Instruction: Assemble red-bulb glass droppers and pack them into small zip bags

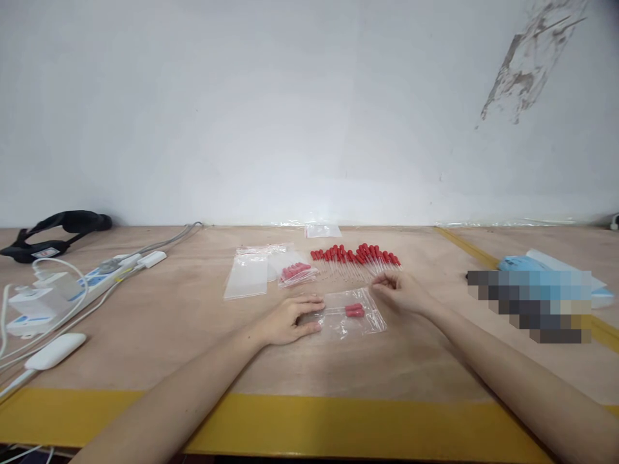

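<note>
A clear zip bag (pixel 338 330) lies flat in front of me with a couple of red-bulbed droppers (pixel 355 310) inside, their bulbs toward the bag's right end. My left hand (pixel 293 320) rests on the table at the bag's left end, its fingers and thumb stretched apart and touching the plastic. Beside the bag's upper right corner, my right hand (pixel 394 288) has its fingers curled together in a pinch; what is between them, if anything, is hidden. Just beyond it spreads a pile of loose droppers (pixel 355 256) with red bulbs and thin clear stems pointing toward me.
Left of the pile lie a filled bag of droppers (pixel 296 273) and several flat clear bags (pixel 246 276). A small bag (pixel 322 231) sits by the wall. Power strip (pixel 91 283), cables and a black strap-like object (pixel 60 232) occupy the left; blue-and-white packaging (pixel 525 263) the right.
</note>
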`<state>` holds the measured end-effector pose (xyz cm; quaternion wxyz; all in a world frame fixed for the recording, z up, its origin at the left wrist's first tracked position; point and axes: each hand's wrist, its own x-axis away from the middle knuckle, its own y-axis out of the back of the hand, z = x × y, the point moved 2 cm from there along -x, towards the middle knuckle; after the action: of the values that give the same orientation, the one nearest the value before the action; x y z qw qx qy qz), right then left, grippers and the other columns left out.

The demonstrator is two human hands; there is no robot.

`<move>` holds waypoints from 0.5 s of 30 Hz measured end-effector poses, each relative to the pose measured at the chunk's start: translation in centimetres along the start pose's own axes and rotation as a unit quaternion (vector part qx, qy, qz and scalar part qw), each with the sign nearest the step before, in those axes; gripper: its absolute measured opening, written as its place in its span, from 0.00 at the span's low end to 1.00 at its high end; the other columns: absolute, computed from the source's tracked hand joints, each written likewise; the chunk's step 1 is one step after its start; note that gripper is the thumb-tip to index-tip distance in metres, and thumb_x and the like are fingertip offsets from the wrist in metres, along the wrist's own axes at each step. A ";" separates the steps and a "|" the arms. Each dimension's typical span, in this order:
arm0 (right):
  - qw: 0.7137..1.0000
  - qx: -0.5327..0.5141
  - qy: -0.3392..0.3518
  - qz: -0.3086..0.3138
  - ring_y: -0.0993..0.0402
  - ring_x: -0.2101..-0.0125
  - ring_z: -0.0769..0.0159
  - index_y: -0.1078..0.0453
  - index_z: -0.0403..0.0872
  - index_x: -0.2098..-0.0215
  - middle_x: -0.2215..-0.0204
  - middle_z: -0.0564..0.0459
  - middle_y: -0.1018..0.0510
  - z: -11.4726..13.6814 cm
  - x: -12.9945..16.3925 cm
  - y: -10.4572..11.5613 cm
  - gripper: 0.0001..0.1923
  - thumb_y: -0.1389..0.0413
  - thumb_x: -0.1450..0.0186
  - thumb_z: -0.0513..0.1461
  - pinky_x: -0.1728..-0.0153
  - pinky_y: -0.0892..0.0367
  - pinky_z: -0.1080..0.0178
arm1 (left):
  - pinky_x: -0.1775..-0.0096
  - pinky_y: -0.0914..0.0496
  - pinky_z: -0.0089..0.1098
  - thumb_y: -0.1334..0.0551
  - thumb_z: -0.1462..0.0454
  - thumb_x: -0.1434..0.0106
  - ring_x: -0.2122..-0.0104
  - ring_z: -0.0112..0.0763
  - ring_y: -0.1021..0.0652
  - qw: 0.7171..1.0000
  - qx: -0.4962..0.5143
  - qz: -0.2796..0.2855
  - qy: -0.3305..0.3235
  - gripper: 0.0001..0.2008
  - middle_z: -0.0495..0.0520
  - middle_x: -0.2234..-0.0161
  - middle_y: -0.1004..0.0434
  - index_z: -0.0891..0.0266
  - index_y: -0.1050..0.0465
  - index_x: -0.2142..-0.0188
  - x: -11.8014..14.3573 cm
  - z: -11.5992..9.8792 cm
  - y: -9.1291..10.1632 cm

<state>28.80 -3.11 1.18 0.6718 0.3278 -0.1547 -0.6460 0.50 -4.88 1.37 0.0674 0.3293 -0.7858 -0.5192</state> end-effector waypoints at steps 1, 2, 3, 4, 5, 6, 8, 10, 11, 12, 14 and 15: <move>0.998 0.055 0.002 -0.034 0.30 0.72 0.67 0.31 0.44 0.71 0.73 0.51 0.25 0.1 -0.9 0.3 0.08 0.47 0.46 0.40 0.70 0.36 0.66 | 0.46 0.41 0.38 0.44 0.53 0.41 0.46 0.36 0.36 1.000 0.005 -0.001 0.000 0.24 0.56 0.45 0.39 0.58 0.38 0.46 0.0 0.1 0.0; 0.992 0.108 0.003 -0.059 0.30 0.71 0.67 0.31 0.44 0.72 0.73 0.51 0.25 0.3 -1.8 0.4 0.06 0.48 0.45 0.38 0.69 0.37 0.66 | 0.46 0.41 0.39 0.44 0.54 0.41 0.46 0.37 0.36 1.000 0.009 -0.004 0.000 0.24 0.56 0.45 0.38 0.58 0.38 0.47 0.0 0.1 0.0; 0.985 0.153 0.002 -0.075 0.30 0.70 0.67 0.31 0.44 0.72 0.72 0.51 0.24 0.6 -2.6 0.3 0.06 0.49 0.45 0.37 0.67 0.37 0.67 | 0.46 0.41 0.39 0.43 0.54 0.41 0.46 0.37 0.36 1.000 0.014 -0.007 0.000 0.23 0.56 0.45 0.38 0.58 0.37 0.47 0.0 0.2 0.0; 0.977 0.198 -0.007 -0.084 0.29 0.68 0.66 0.31 0.44 0.71 0.70 0.50 0.24 1.0 -3.4 0.0 0.06 0.49 0.44 0.35 0.65 0.37 0.67 | 0.46 0.41 0.39 0.43 0.54 0.41 0.47 0.37 0.35 1.000 0.017 -0.009 -0.001 0.23 0.56 0.46 0.37 0.59 0.36 0.48 0.0 0.2 0.0; 0.966 0.241 -0.028 -0.088 0.29 0.65 0.65 0.31 0.43 0.68 0.67 0.48 0.24 1.3 -4.1 -0.4 0.07 0.50 0.44 0.34 0.64 0.38 0.66 | 0.47 0.41 0.38 0.43 0.54 0.41 0.47 0.37 0.35 1.000 0.020 -0.010 -0.002 0.23 0.57 0.46 0.37 0.59 0.36 0.48 0.0 0.2 0.0; 0.955 0.277 -0.054 -0.088 0.29 0.63 0.63 0.31 0.42 0.66 0.65 0.45 0.25 1.7 -4.7 -0.9 0.09 0.50 0.44 0.33 0.63 0.38 0.65 | 0.47 0.40 0.38 0.43 0.54 0.41 0.47 0.37 0.35 1.000 0.021 -0.011 -0.004 0.23 0.57 0.46 0.37 0.59 0.35 0.48 0.1 0.2 0.0; 0.937 0.322 -0.105 -0.082 0.30 0.60 0.58 0.33 0.40 0.62 0.62 0.39 0.27 2.2 -5.6 -1.9 0.12 0.51 0.44 0.31 0.63 0.38 0.63 | 0.47 0.40 0.37 0.43 0.55 0.41 0.47 0.37 0.34 1.000 0.022 -0.010 -0.008 0.22 0.57 0.46 0.36 0.60 0.34 0.49 0.1 0.2 0.0; 0.932 0.328 -0.136 -0.074 0.29 0.60 0.54 0.33 0.37 0.61 0.63 0.35 0.27 2.6 -6.1 -2.8 0.13 0.51 0.45 0.29 0.64 0.37 0.60 | 0.47 0.40 0.37 0.43 0.55 0.41 0.47 0.36 0.35 1.000 0.023 -0.011 -0.010 0.22 0.58 0.46 0.37 0.61 0.34 0.49 0.1 0.2 0.0; 0.933 0.323 -0.144 -0.073 0.29 0.60 0.53 0.33 0.37 0.62 0.64 0.34 0.27 2.8 -6.4 -3.1 0.13 0.51 0.45 0.29 0.64 0.37 0.59 | 0.47 0.40 0.37 0.43 0.55 0.41 0.47 0.37 0.35 1.000 0.023 -0.010 -0.010 0.22 0.58 0.46 0.37 0.61 0.34 0.49 0.2 0.3 0.0; 0.933 0.317 -0.153 -0.071 0.29 0.60 0.52 0.33 0.37 0.62 0.64 0.34 0.27 2.9 -6.6 -3.2 0.13 0.50 0.46 0.28 0.65 0.37 0.58 | 0.46 0.40 0.37 0.43 0.55 0.41 0.47 0.37 0.35 1.000 0.024 -0.011 -0.010 0.23 0.58 0.46 0.37 0.61 0.34 0.49 0.2 0.3 -0.1; 0.937 0.300 -0.163 -0.069 0.29 0.61 0.52 0.33 0.36 0.63 0.65 0.34 0.27 3.2 -6.9 -3.0 0.13 0.49 0.47 0.28 0.66 0.36 0.59 | 0.46 0.41 0.37 0.43 0.54 0.41 0.47 0.37 0.35 1.000 0.024 -0.010 -0.011 0.23 0.58 0.46 0.37 0.61 0.35 0.49 0.2 0.3 -0.1; 0.942 0.288 -0.162 -0.066 0.29 0.62 0.53 0.32 0.37 0.63 0.66 0.35 0.26 3.3 -7.0 -2.7 0.13 0.48 0.48 0.29 0.67 0.36 0.61 | 0.46 0.41 0.37 0.43 0.54 0.41 0.47 0.36 0.35 1.000 0.025 -0.010 -0.012 0.23 0.58 0.46 0.37 0.61 0.35 0.49 0.2 0.4 -0.1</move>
<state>23.79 2.97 3.37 0.4705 0.4076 -0.4185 -0.6613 0.25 -4.73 1.10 0.0443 0.3323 -0.7960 -0.5040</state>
